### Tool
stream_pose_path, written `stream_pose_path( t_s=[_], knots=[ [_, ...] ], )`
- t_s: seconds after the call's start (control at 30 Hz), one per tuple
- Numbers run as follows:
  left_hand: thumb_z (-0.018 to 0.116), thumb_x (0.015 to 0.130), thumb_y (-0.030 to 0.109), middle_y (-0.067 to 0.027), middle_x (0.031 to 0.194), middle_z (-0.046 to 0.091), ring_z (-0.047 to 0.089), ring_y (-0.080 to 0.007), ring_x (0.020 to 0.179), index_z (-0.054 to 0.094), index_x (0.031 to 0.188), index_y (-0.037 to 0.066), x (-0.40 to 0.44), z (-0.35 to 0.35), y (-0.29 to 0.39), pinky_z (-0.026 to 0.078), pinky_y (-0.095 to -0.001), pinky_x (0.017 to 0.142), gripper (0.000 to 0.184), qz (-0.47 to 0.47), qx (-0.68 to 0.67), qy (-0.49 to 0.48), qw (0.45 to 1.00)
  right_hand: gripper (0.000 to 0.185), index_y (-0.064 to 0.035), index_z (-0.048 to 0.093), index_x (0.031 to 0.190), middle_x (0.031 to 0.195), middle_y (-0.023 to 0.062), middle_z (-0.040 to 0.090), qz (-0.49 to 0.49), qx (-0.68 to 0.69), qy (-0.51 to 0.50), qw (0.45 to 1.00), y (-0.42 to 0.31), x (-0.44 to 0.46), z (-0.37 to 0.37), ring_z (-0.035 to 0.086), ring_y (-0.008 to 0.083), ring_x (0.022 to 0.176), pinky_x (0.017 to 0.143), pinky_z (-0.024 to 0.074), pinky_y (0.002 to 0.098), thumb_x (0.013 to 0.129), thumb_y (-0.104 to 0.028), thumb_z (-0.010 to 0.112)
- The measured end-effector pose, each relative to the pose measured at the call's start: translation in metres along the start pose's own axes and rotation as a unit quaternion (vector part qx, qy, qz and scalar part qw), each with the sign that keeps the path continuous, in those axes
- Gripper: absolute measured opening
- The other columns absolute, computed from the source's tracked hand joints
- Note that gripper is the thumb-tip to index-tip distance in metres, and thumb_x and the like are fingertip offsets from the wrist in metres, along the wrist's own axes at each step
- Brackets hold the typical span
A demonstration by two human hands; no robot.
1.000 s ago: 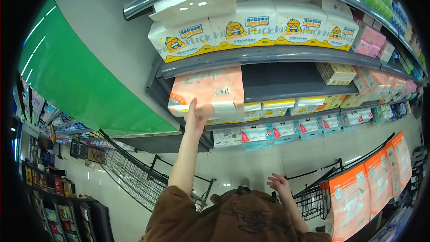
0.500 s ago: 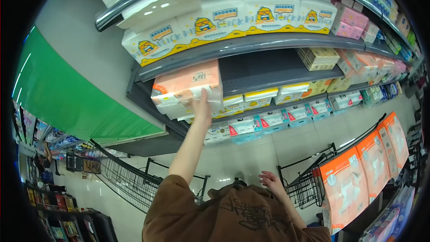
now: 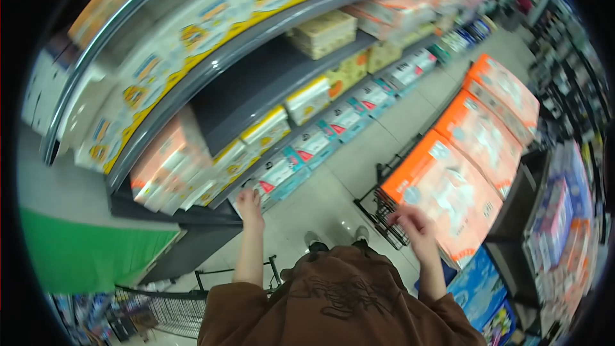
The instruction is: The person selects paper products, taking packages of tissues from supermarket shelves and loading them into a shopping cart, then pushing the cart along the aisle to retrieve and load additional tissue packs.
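Observation:
My left hand (image 3: pixel 249 205) is off the shelf, its fingers loosely curled with nothing seen in them. It is just below the stack of peach-and-white tissue packs (image 3: pixel 170 163), apart from it, at the left end of the middle shelf. My right hand (image 3: pixel 413 225) is beside the large orange tissue packs (image 3: pixel 442 186) piled over a cart. Its fingers are partly spread and somewhat blurred, with nothing in them; whether they touch the nearest pack I cannot tell.
White-and-yellow tissue packs (image 3: pixel 192 38) line the upper shelf. A cream pack stack (image 3: pixel 323 33) sits further along. Below stand teal-and-white packs (image 3: pixel 314 144). A wire shopping cart (image 3: pixel 173 311) is at lower left; another cart's black frame (image 3: pixel 384 218) is by the orange packs.
My left hand has let go of the peach tissue stack and drawn back from the shelf. My view has turned right, toward the orange packs, and my right hand has come up beside them.

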State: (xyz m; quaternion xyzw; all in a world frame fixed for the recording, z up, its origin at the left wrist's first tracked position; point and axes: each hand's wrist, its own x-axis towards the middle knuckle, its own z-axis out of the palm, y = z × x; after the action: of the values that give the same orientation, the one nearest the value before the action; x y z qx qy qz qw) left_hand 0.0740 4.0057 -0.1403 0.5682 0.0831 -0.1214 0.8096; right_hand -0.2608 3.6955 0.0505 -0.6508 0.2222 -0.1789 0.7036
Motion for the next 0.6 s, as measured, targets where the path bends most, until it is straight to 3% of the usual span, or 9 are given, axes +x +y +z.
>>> stream_pose_path(
  t_s=[0.03,0.07,0.1,0.17,0.2,0.27,0.37,0.5,0.6],
  knots=[
    [0.065,0.092,0.022,-0.001,0.086,0.055,0.056,-0.0122,0.08,0.051,0.099,0.011,-0.028,0.018,-0.024,0.048,-0.0297,0.075,0.018,-0.047,0.017,0.018,0.999,0.022,0.0015,0.061,0.117,0.101,0.0078,0.068,0.0,0.0,0.09,0.996,0.0,-0.004,-0.027,0.063,0.0147,0.096,0.089,0.0494,0.0302,0.096,-0.004,0.056],
    [0.064,0.092,0.02,-0.0018,0.091,0.056,0.057,-0.014,0.082,0.053,0.103,0.011,-0.057,0.04,-0.046,0.049,-0.0309,0.075,0.018,-0.092,0.034,0.04,0.994,0.022,0.0014,0.06,0.117,0.1,0.0074,0.067,-0.054,-0.085,0.194,0.976,0.009,-0.007,-0.061,0.062,0.0149,0.096,0.09,0.0484,0.0303,0.097,-0.004,0.056],
    [0.063,0.093,0.019,-0.0023,0.094,0.056,0.058,-0.0145,0.084,0.054,0.104,0.011,-0.081,0.058,-0.064,0.049,-0.0311,0.077,0.017,-0.101,0.048,0.014,0.994,0.024,0.0013,0.06,0.12,0.101,0.0068,0.065,-0.111,-0.138,0.28,0.944,0.012,-0.007,-0.091,0.061,0.0154,0.096,0.091,0.0474,0.0302,0.097,-0.006,0.056],
    [0.061,0.094,0.019,-0.0031,0.099,0.057,0.059,-0.0154,0.091,0.054,0.107,0.01,-0.122,0.097,-0.082,0.049,-0.0313,0.08,0.017,-0.116,0.097,-0.059,0.987,0.035,0.0015,0.054,0.128,0.117,0.0095,0.062,-0.059,-0.228,0.433,0.87,0.013,-0.022,-0.15,0.061,0.0157,0.1,0.09,0.0481,0.0293,0.097,-0.012,0.061],
    [0.061,0.095,0.02,-0.0034,0.101,0.058,0.059,-0.0158,0.094,0.054,0.109,0.01,-0.139,0.116,-0.082,0.049,-0.0314,0.082,0.018,-0.121,0.131,-0.106,0.978,0.044,0.0035,0.05,0.132,0.122,0.0103,0.061,-0.101,-0.277,0.484,0.824,0.041,-0.029,-0.193,0.061,0.0164,0.103,0.092,0.0478,0.0296,0.095,-0.015,0.063],
    [0.06,0.096,0.022,-0.0039,0.104,0.058,0.059,-0.0158,0.098,0.055,0.112,0.009,-0.16,0.143,-0.083,0.049,-0.0312,0.083,0.021,-0.173,0.17,-0.232,0.942,0.051,0.0041,0.046,0.136,0.124,0.0095,0.06,-0.06,-0.291,0.497,0.815,0.091,-0.052,-0.274,0.061,0.0187,0.107,0.097,0.0462,0.0313,0.094,-0.017,0.066],
    [0.06,0.098,0.025,-0.0047,0.108,0.059,0.06,-0.0153,0.1,0.055,0.116,0.007,-0.172,0.168,-0.098,0.049,-0.0307,0.085,0.026,-0.219,0.229,-0.338,0.886,0.054,0.003,0.048,0.136,0.126,0.0103,0.061,0.134,0.075,0.452,0.879,0.116,-0.078,-0.314,0.061,0.0228,0.112,0.1,0.0464,0.0357,0.094,-0.027,0.065],
    [0.059,0.099,0.028,-0.0054,0.111,0.06,0.059,-0.014,0.101,0.055,0.119,0.005,-0.188,0.185,-0.125,0.049,-0.0293,0.087,0.031,-0.206,0.271,-0.403,0.849,0.056,-0.0007,0.052,0.134,0.128,0.0126,0.062,0.166,0.33,0.266,0.89,0.096,-0.076,-0.29,0.063,0.0258,0.113,0.097,0.0506,0.0392,0.095,-0.04,0.057],
    [0.059,0.099,0.029,-0.0056,0.11,0.061,0.059,-0.0133,0.1,0.055,0.121,0.004,-0.201,0.199,-0.14,0.049,-0.0285,0.086,0.034,-0.224,0.267,-0.423,0.836,0.053,-0.0003,0.054,0.132,0.126,0.012,0.064,0.142,0.331,0.32,0.876,0.074,-0.069,-0.265,0.064,0.0258,0.11,0.097,0.0511,0.0388,0.093,-0.037,0.058]
  ],
)
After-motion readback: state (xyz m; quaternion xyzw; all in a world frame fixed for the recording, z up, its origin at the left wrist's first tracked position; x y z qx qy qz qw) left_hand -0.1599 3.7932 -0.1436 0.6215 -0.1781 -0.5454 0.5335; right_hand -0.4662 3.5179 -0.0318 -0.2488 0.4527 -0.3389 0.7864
